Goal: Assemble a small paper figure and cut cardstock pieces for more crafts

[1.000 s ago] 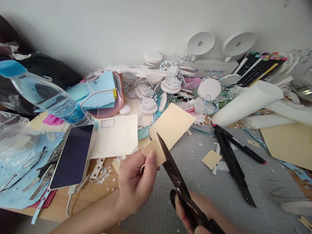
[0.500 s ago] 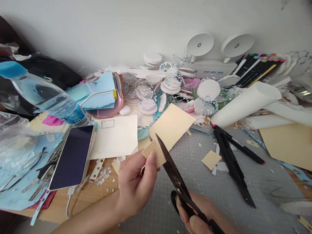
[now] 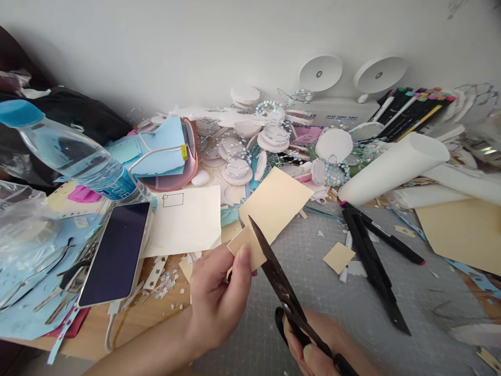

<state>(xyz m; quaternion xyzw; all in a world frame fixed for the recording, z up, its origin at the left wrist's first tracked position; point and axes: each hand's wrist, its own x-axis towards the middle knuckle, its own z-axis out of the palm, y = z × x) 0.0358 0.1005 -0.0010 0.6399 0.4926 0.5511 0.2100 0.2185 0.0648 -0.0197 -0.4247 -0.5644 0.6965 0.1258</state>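
My left hand [image 3: 223, 292] pinches a small cream piece of paper [image 3: 252, 256], thumb on top and fingers underneath. The handles of black scissors [image 3: 284, 287] are in my right hand [image 3: 313, 344]. Their blades point up and away, along the right edge of the small piece, one showing beyond its top corner. How far the blades are apart is partly hidden by the paper. Behind it lies a larger cream sheet [image 3: 279, 201]. A cut cream square [image 3: 339, 257] rests on the grey cutting mat [image 3: 313, 297] to the right.
A black utility knife [image 3: 376, 271] with its blade out and a marker [image 3: 395, 240] lie at right. Leftward are a phone [image 3: 115, 256], a water bottle [image 3: 74, 151] and a white sheet with a drawn rectangle [image 3: 188, 224]. White discs and a paper roll [image 3: 391, 167] crowd the back.
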